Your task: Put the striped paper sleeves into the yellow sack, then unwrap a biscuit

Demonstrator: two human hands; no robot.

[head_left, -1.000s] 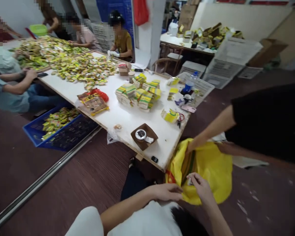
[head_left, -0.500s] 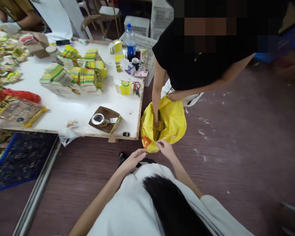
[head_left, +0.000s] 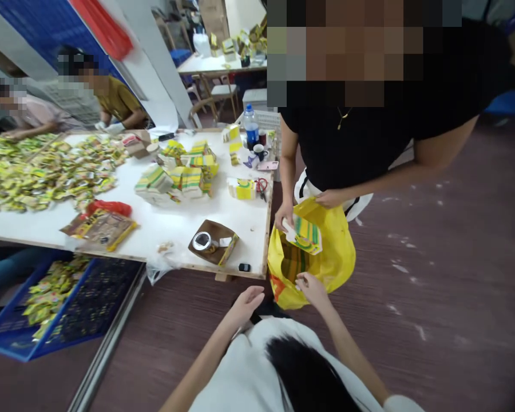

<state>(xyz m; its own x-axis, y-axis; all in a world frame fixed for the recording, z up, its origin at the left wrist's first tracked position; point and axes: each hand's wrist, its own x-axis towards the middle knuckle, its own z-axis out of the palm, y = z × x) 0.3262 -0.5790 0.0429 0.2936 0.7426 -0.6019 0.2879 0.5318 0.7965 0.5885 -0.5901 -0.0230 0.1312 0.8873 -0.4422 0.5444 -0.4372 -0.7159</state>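
A yellow plastic bag (head_left: 337,257) hangs open beside the white table's (head_left: 167,220) near corner. My right hand (head_left: 311,288) pinches the bag's near rim. My left hand (head_left: 245,304) hovers just left of the bag with fingers apart, holding nothing. A person in a black shirt (head_left: 369,143) stands across the bag, one hand on its far rim, the other hand lifting a yellow-green striped packet (head_left: 304,234) at the bag's mouth. More striped packets show inside the bag.
Stacks of striped packets (head_left: 175,171), a tape roll in a brown tray (head_left: 203,241), scissors, a bottle (head_left: 251,126) and cups lie on the table. Loose sachets (head_left: 38,169) cover its far left, where seated people work. A blue crate (head_left: 47,297) sits on the floor.
The other person's hand came up out of the bag with a striped packet. My left hand let go of the bag's rim and opened. The camera view shifted upward.
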